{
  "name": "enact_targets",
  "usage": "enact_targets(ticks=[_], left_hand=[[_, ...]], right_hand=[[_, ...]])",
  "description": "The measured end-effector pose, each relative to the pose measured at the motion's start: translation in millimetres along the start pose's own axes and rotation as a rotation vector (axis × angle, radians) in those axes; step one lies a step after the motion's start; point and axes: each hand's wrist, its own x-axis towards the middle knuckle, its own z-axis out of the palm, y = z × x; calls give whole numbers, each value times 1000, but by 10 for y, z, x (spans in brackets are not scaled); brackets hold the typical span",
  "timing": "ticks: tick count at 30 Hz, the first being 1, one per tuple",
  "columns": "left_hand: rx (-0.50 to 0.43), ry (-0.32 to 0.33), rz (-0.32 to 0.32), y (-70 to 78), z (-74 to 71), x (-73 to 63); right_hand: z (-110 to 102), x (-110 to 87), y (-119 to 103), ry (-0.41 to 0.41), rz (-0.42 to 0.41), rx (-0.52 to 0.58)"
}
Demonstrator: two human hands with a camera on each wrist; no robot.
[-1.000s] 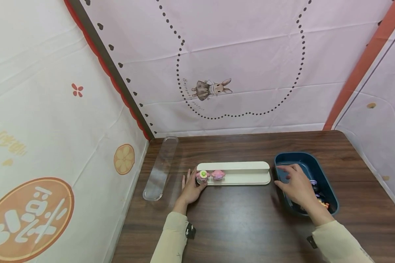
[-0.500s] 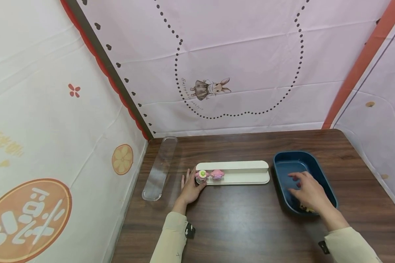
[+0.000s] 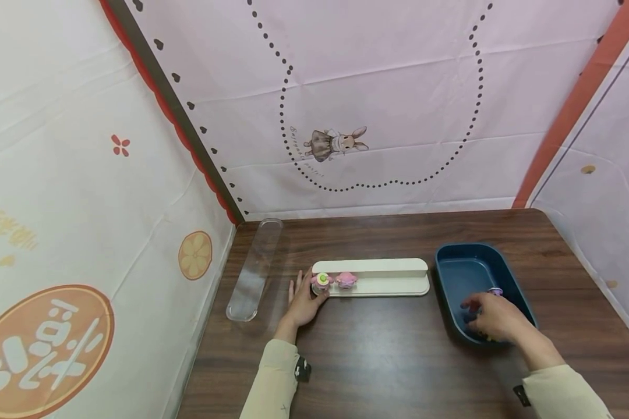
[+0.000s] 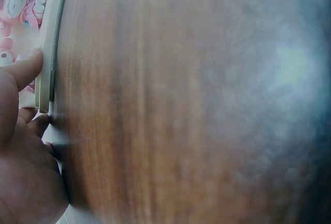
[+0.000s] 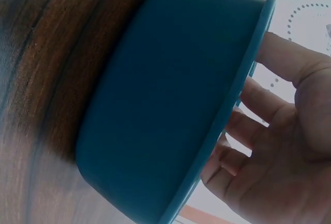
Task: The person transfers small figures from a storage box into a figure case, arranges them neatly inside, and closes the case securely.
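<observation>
Already, two pink figures (image 3: 346, 280) sit in the white tray (image 3: 393, 285) just beside the fingers of your left hand (image 3: 305, 305), which grips the tray's end. Apparently more remain: a purple piece (image 3: 495, 291) shows in the blue bin (image 3: 463, 272) beside the bent fingers of your right hand (image 3: 495, 317), whose grip on anything cannot be told.

right hand (image 3: 498, 317) | from left rim of blue bin (image 3: 462, 273) down inside | purple toy (image 3: 495, 290) (partly hidden) reappeared
</observation>
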Motion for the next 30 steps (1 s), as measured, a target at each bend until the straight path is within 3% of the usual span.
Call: enact_targets(ticks=[7, 30], left_hand=[[-28, 2, 7, 3, -4, -26], [-9, 8, 12, -2, -3, -37]], right_hand=[[45, -9, -17, -53, 20, -52], [179, 86, -20, -48, -17, -233]])
